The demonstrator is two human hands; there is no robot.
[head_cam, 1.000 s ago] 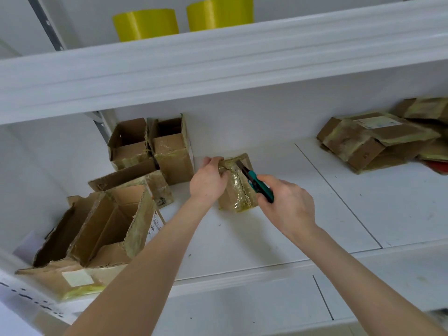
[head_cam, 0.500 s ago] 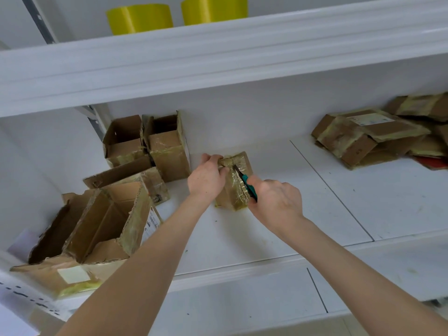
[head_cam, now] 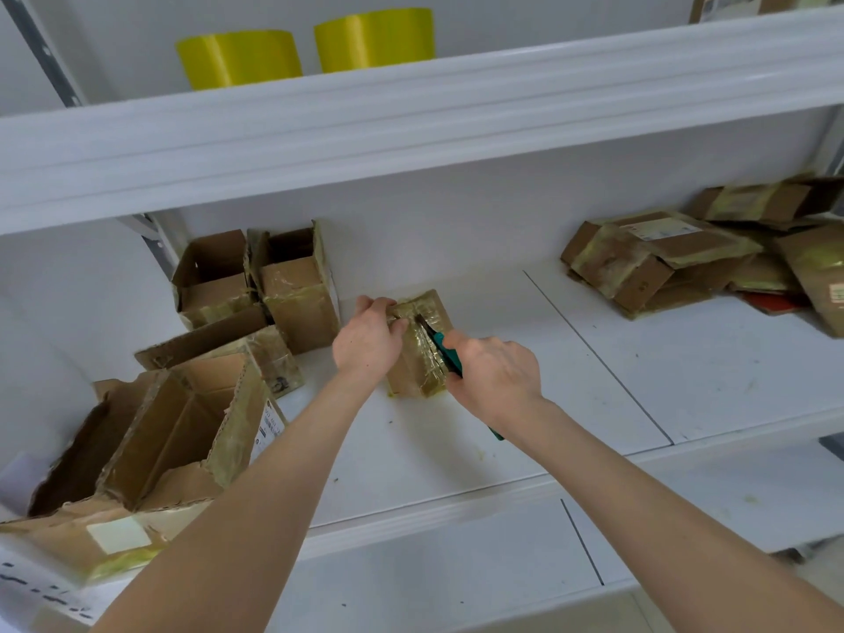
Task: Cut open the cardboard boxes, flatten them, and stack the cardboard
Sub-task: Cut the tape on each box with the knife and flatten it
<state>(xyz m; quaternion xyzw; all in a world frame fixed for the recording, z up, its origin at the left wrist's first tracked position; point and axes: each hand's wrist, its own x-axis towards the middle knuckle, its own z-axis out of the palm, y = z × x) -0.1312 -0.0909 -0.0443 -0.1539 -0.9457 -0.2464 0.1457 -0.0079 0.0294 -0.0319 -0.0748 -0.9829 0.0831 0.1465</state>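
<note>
- The white shelf board [head_cam: 593, 386] carries cardboard on both sides of the work.
- At 10 o'clock from the small taped box [head_cam: 413, 374] stand two open-topped boxes [head_cam: 297, 290], side by side against the back wall, with a flattened piece [head_cam: 214, 342] leaning in front of them.
- At 8 o'clock, near the shelf's front edge, a large torn-open box [head_cam: 182, 431] lies on its side with its mouth upward.
- At 2 o'clock, well apart, a pile of taped boxes [head_cam: 639, 262] is heaped at the right end.
- On the upper shelf [head_cam: 456, 125], at 11 to 12 o'clock, sit two yellow rolls [head_cam: 240, 59].
- Nothing lies between the small taped box and the hands; the open-topped boxes stand near its left side.
- The small taped box sits mid-shelf, its long axis running 12 to 6, away from the person.
- The left hand [head_cam: 367, 342] grips the box's far left corner, fingers curled over the edge.
- The right hand [head_cam: 495, 374] is wrapped round the teal handle of a utility knife [head_cam: 445, 354].
- The knife's blade points to 10 o'clock and rests on the box's top face, the handle trailing to 4 o'clock.
</note>
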